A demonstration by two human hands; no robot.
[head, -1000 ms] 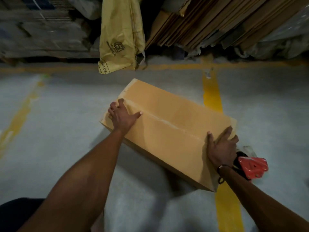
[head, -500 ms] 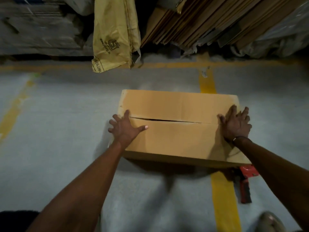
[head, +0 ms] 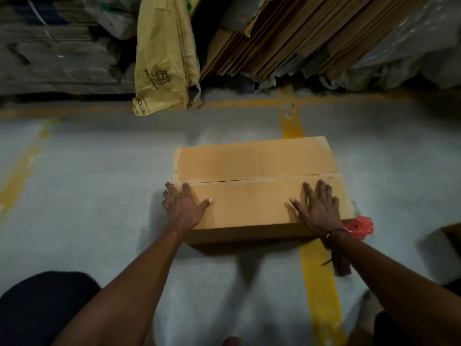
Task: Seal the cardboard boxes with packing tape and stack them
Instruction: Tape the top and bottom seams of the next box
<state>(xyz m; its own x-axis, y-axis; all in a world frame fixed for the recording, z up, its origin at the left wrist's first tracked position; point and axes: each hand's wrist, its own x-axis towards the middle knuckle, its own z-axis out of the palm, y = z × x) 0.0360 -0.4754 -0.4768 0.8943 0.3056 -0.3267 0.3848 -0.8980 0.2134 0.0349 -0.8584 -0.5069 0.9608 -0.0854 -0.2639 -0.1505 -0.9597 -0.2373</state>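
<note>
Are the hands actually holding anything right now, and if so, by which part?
Nothing is gripped. The left hand and right hand lie flat, fingers straight, on the near top flap of the cardboard box, one at each end.

Both hands, left (head: 183,206) and right (head: 319,208), flat, fingers spread, arms outstretched

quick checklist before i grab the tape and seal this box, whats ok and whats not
1. Box flat on the floor: ok.
2. Top flaps closed, seam narrow: ok.
3. Left hand and right hand pressing the near flap flat: ok.
4. Tape on the seam: not ok, none visible.
5. Red tape dispenser within reach by the right hand: ok.
6. Tape left on the roll: cannot tell.
</note>
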